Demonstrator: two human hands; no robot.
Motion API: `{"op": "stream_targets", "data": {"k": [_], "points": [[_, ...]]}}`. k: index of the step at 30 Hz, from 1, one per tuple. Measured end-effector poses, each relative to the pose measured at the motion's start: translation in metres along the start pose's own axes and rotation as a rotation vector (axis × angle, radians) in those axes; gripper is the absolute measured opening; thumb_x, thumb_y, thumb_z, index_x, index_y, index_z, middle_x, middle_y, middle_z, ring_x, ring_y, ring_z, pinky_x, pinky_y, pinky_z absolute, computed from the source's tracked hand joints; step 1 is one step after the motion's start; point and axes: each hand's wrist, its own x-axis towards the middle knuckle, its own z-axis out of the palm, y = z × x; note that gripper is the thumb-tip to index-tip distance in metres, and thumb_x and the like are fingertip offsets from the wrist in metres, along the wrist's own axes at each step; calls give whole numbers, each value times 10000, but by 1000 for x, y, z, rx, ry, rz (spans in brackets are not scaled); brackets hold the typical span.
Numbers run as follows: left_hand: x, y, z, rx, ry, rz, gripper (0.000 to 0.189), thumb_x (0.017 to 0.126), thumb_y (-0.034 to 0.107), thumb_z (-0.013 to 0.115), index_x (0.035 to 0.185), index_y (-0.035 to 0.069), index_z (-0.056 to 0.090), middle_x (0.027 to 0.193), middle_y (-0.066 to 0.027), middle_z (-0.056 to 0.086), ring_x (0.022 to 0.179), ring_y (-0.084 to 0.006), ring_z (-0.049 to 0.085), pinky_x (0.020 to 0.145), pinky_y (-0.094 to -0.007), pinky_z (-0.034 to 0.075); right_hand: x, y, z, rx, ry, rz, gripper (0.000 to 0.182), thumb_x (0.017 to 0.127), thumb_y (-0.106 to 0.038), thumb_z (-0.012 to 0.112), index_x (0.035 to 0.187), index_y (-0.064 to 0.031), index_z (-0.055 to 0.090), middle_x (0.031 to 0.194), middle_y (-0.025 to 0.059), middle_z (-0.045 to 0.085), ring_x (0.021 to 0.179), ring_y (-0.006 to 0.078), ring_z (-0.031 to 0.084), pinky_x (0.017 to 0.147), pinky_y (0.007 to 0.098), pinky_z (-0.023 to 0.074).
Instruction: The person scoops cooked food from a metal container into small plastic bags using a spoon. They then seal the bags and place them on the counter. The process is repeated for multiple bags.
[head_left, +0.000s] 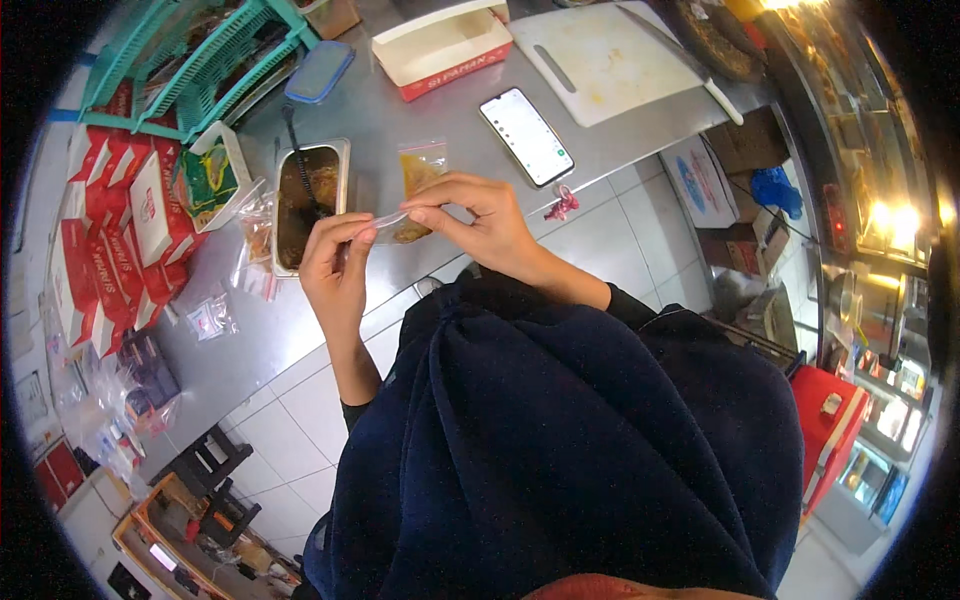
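Observation:
My left hand and my right hand pinch the top edge of a small clear plastic bag between thumbs and fingers, above the near edge of the steel table. Behind my right hand lies a zip bag with yellow contents. Brown food partly shows below my fingers; which bag it is in, I cannot tell. Left of the bags stands a rectangular metal pan of dark brown food, a black-handled utensil leaning in it. A phone with a lit screen lies to the right.
An open red-and-white carton, a blue-rimmed lid and a white cutting board with a knife lie at the back. Folded red cartons, a white basket and a teal rack stand left.

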Motion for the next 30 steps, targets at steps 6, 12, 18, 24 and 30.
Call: {"op": "stream_targets", "data": {"k": [6, 12, 18, 24, 30], "points": [[-4, 7, 4, 201, -52, 87, 48, 759, 15, 628, 801, -5, 617, 846, -99, 602, 770, -153, 559, 661, -228, 428, -16, 5, -1, 24, 73, 94, 128, 786, -75, 629, 886, 5, 628, 797, 103, 616, 760, 158, 593, 650, 238, 463], [-8, 7, 11, 105, -41, 14, 85, 773, 20, 613, 856, 1, 609, 893, -97, 580, 832, -153, 538, 703, -227, 415, -10, 4, 4, 187, 84, 124, 91, 787, -63, 626, 842, 8, 620, 783, 99, 617, 727, 151, 593, 641, 238, 464], [-3, 6, 25, 76, -62, 30, 93, 772, 7, 609, 865, 1, 611, 907, -86, 575, 840, -148, 533, 712, -222, 412, -9, 17, -4, 65, 42, 108, 77, 771, -39, 634, 832, 8, 628, 794, 108, 637, 724, 142, 612, 637, 245, 479], [-4, 3, 33, 123, 8, 21, 81, 765, 13, 610, 846, 4, 611, 902, -90, 583, 834, -165, 550, 729, -249, 427, 3, 17, -10, 61, -102, 113, 80, 769, -38, 635, 830, 13, 621, 799, 105, 636, 723, 143, 614, 643, 250, 483], [-6, 7, 29, 258, 27, 140, 57, 753, 41, 607, 802, 11, 609, 832, -95, 602, 778, -210, 586, 690, -289, 457, -6, 33, 0, 55, -80, 135, 105, 752, -79, 657, 829, -13, 630, 780, 83, 637, 703, 136, 609, 642, 251, 479]]}}
